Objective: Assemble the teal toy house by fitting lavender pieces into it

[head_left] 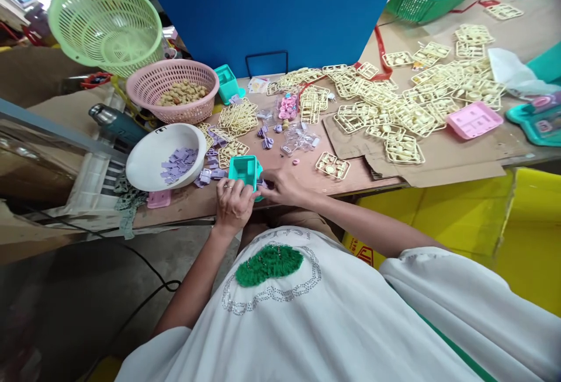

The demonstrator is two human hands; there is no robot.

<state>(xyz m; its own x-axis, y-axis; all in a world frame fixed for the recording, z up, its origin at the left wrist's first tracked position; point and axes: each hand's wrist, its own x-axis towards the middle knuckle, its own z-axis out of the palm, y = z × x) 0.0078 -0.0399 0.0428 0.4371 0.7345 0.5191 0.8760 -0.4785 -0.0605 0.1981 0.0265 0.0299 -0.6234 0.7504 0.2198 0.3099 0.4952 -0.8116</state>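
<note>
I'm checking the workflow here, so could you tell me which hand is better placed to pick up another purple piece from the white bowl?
Probably the left hand: it grips the teal box right beside the white bowl; the right hand sits farther away.

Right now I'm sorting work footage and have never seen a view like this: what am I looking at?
This is one picture from a camera worn on a person's head, looking down at their own two bare hands. The left hand grips a small teal plastic box; the right hand touches its side. On the brown cardboard-covered table lie cream plastic part frames, a white bowl of lilac plastic pieces and a pink mesh basket.
</note>
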